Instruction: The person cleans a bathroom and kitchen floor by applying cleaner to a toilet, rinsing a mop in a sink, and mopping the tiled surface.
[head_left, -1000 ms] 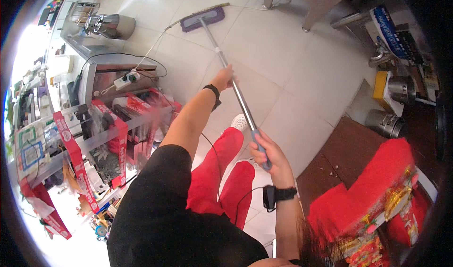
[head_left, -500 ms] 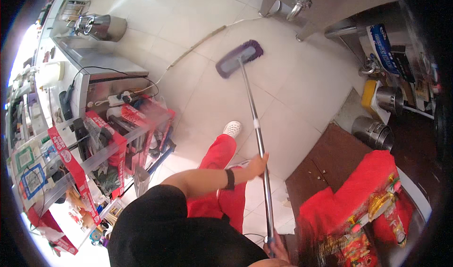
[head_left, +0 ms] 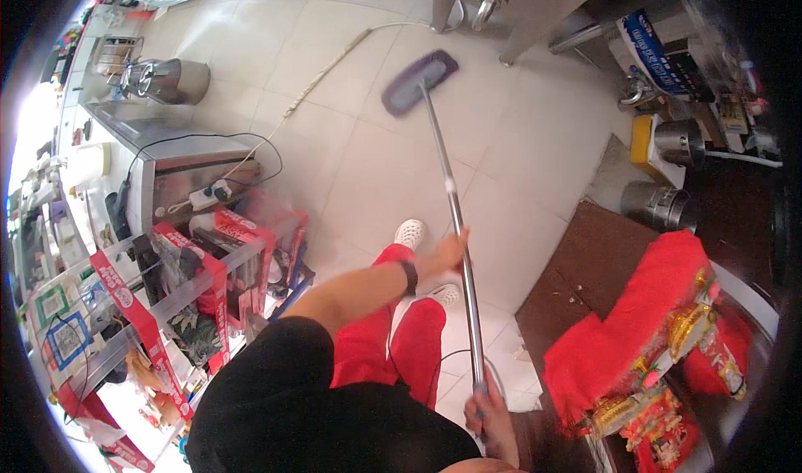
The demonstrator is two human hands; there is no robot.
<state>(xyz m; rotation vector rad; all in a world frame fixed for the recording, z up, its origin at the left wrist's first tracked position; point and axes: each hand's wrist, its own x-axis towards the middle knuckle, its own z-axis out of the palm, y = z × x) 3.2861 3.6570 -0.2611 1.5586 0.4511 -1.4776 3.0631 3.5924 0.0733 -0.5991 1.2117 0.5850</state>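
A flat mop with a purple pad (head_left: 420,83) rests on the pale tiled floor, ahead of my feet. Its long metal handle (head_left: 464,281) slants back toward me. Partway along that handle my left hand (head_left: 451,254) is closed round it, with a dark band on the wrist. Lower down, near the handle's end, my right hand (head_left: 493,414) grips the darker section. Both white shoes (head_left: 409,233) stand left of the handle, below red trousers.
A cream cord (head_left: 334,62) lies across the floor left of the mop. Crowded shelves (head_left: 225,264) line the left side, near a power strip (head_left: 210,195). Metal pots (head_left: 656,206) and red cloth (head_left: 635,314) are on the right. Metal legs (head_left: 511,43) stand at the back.
The mop pad has slid a little farther away from me, nearer the metal legs. Both hands keep hold of the handle. The view has shifted slightly, and my second shoe shows more fully.
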